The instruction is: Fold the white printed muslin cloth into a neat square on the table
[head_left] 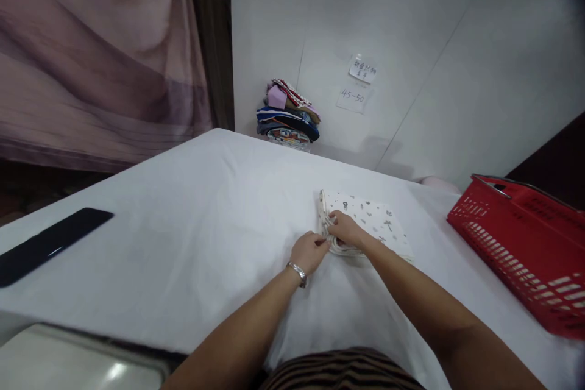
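Note:
A folded white cloth with small dark plant prints lies flat on the white-covered table. My left hand, with a silver bracelet at the wrist, pinches the cloth's near left corner between thumb and fingers. Just right of it, my right hand grips the layered left edge of the same cloth, its fingers curled over the fold. Part of the layers under my right hand is hidden.
A red plastic basket stands at the right. On the far left lies a flat black panel. Folded fabrics are stacked beyond the table's back edge, against a wall with paper notes. A pinkish curtain hangs at left.

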Motion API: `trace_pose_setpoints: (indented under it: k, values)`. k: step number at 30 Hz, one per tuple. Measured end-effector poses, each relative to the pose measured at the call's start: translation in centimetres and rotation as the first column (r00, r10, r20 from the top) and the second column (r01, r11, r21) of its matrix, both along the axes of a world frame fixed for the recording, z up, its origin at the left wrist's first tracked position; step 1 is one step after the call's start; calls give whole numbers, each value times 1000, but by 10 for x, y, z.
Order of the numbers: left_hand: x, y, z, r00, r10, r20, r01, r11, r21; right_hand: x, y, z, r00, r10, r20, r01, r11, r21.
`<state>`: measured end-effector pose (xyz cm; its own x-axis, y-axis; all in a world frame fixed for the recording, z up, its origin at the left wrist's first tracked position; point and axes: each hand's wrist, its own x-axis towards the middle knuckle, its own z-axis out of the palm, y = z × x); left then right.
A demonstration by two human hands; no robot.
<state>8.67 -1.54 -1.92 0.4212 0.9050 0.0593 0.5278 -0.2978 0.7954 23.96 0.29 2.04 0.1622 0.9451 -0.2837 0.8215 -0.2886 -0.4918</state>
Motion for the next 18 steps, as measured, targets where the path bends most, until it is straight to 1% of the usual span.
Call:
trace_pose_setpoints:
  k: [3, 6, 9, 11, 14, 16, 18]
  values:
    - [1, 1, 0, 999, -7, 40, 7, 1000, 9, -1, -2, 1, 999, 12, 49, -15, 998, 55]
    - [3, -1, 0, 997, 4, 76, -4, 1000, -6, -5, -1, 1, 992, 35, 125, -43, 997, 59]
    - [6, -4, -1, 990, 13, 138, 1, 995, -97, -7, 1, 0, 984, 55, 171, -65, 997, 50]
    - [7, -5, -3, 979, 1, 204, 35, 985, -170, -6, 1, -2, 981, 60, 182, -70, 996, 49]
    - [5, -1, -4, 958, -12, 287, 85, 966, -244, 1, -1, -1, 996, 36, 86, -42, 997, 72]
    - [1, 9, 0, 958, 22, 286, 58, 961, -269, 8, -4, 3, 1000, -8, -30, 11, 996, 94]
    - [-4, 25, 6, 969, 71, 238, -2, 961, -278, 14, -7, 9, 988, -61, -142, 76, 992, 103]
